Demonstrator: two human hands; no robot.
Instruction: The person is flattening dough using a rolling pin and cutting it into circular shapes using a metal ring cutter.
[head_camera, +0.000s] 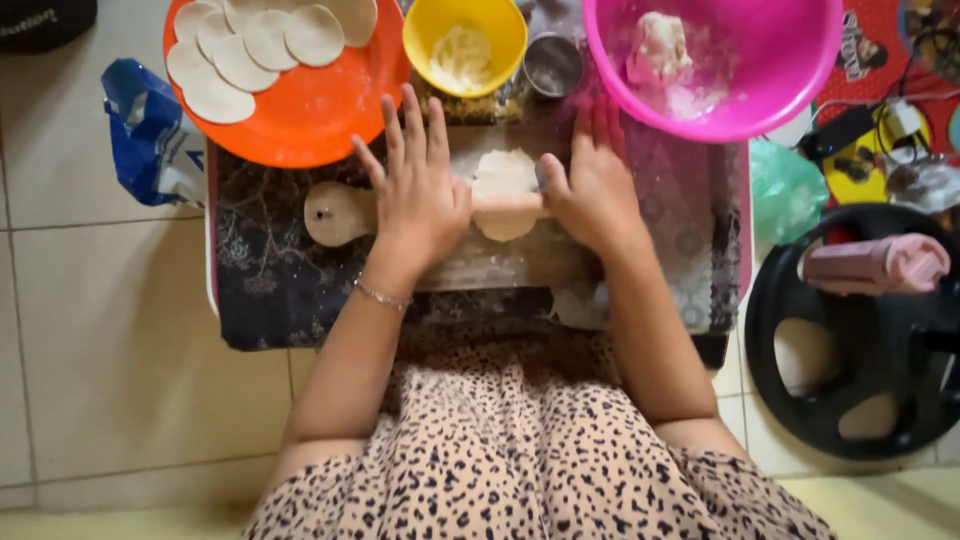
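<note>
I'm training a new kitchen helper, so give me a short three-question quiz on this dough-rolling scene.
1. True or false: both hands rest flat on the rolling pin.
2. Which holds the finished rolled discs? A) pink bowl B) orange plate C) yellow bowl
3. What lies under the pin between the left hand and right hand?

Key: 1 true; 2 B; 3 a flattened dough piece.

Soft, even daylight; picture slightly blurred.
Light fell flat from above, leaving only faint shadows under the hands on the surface (270, 270). The pink bowl (790, 60) glowed brightly with mild glare. Detail was smeared overall, softer toward the edges, and the floor (110, 350) looked pale.
</note>
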